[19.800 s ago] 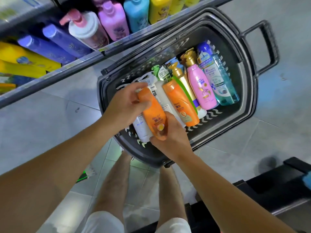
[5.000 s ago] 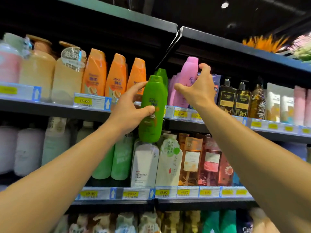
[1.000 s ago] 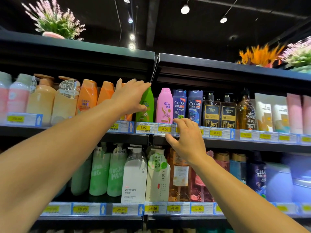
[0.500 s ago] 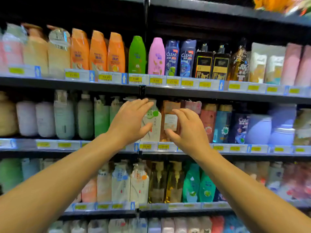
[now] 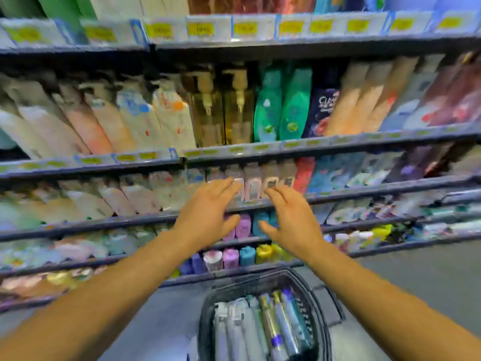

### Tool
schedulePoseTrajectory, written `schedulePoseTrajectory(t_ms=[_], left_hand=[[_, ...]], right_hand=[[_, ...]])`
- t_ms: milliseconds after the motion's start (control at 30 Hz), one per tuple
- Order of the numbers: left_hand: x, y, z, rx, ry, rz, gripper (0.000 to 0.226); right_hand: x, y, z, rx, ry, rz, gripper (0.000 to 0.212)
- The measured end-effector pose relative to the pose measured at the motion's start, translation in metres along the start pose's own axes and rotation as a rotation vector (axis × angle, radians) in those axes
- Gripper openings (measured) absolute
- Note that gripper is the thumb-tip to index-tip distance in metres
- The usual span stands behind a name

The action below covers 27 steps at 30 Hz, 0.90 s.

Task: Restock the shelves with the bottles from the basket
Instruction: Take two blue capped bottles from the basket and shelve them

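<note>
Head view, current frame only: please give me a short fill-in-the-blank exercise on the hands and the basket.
1. Both the left hand and the right hand hold ____.
2. The dark basket stands on the ____ below the hands.
3. The bottles in the basket lie on their ____.
4. The fingers of both hands are ____, not curled into fists.

Missing words: nothing; floor; sides; spread
</note>
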State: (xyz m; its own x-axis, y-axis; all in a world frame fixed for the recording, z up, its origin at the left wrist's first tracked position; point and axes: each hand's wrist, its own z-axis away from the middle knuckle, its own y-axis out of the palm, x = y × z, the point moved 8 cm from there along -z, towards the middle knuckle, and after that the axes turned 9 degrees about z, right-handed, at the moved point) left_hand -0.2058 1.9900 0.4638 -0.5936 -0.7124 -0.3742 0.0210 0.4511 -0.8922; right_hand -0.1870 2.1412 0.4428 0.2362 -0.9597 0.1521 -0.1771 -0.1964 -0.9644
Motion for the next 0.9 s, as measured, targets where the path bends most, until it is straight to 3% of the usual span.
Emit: schedulePoseTrajectory(t_ms=[233, 500, 900], left_hand=[[0.003, 0.154, 0.058, 0.233, -0.015, 0.129, 0.061], [0.036, 0.298, 0.112, 0.463, -0.089, 0.212, 0.070], [0.090, 0.503, 0.150, 0.696, -0.217, 0.371, 0.070]], right_hand=[[-0.065, 0.138, 0.108, 0.282, 0.180, -0.079, 0.072], [-0.130, 0.284, 0.225, 0.557, 0.521, -0.172, 0.062], [-0.183, 0.478, 0.303, 0.668, 0.847, -0.274, 0.072]])
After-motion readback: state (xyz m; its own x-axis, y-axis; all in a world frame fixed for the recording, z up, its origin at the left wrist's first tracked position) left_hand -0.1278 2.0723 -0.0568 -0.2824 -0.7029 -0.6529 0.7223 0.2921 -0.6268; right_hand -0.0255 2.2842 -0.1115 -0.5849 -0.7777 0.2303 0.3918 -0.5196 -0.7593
